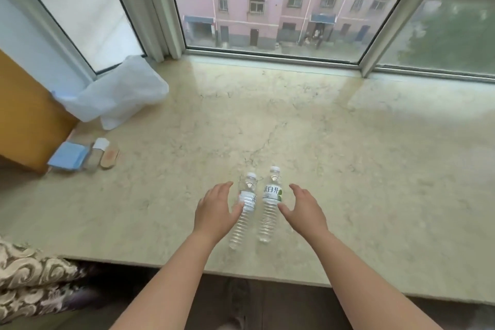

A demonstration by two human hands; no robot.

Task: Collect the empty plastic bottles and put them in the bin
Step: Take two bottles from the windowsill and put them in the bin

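Two clear plastic bottles with white caps stand side by side on the marble window ledge (348, 169), near its front edge. My left hand (215, 211) is spread open at the left side of the left bottle (245, 211), its thumb touching the label. My right hand (301, 209) is spread open just right of the right bottle (269, 211), thumb tip close to the label. Neither hand is closed around a bottle. A bin lined with a white plastic bag (117, 94) stands at the far left of the ledge by the window frame.
A blue cloth (68, 157) and a pair of slippers (103, 154) lie on the ledge at the left, beside an orange-brown cabinet (26, 120). Windows run along the back. A patterned cushion (34, 276) sits at the lower left, below the ledge edge.
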